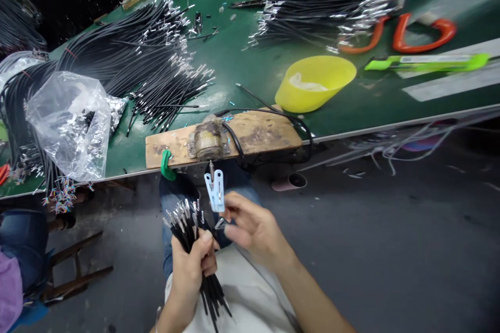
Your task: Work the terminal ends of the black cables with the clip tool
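My left hand [195, 263] is wrapped around a bundle of thin black cables [182, 226] with silvery tips pointing up and away from me. Close by on the right is my right hand [255, 229], its thumb and fingers curled toward each other and slightly blurred. A small shiny piece [220, 222] shows at its fingertips; I cannot make out what it is. Just beyond those fingers hangs a light blue clothespin [214, 191], by a metal tip that sticks out of a taped round device [208, 139] on a wooden board [265, 132].
On the green bench [234, 36] lie heaps of black cables [117, 52], a clear plastic bag [70, 125], a yellow cup [316, 83], orange-handled scissors [424, 36] and a green cutter [429, 62]. A green clamp [167, 165] grips the board. A wooden stool [78, 270] and another person's leg [23, 239] are at left.
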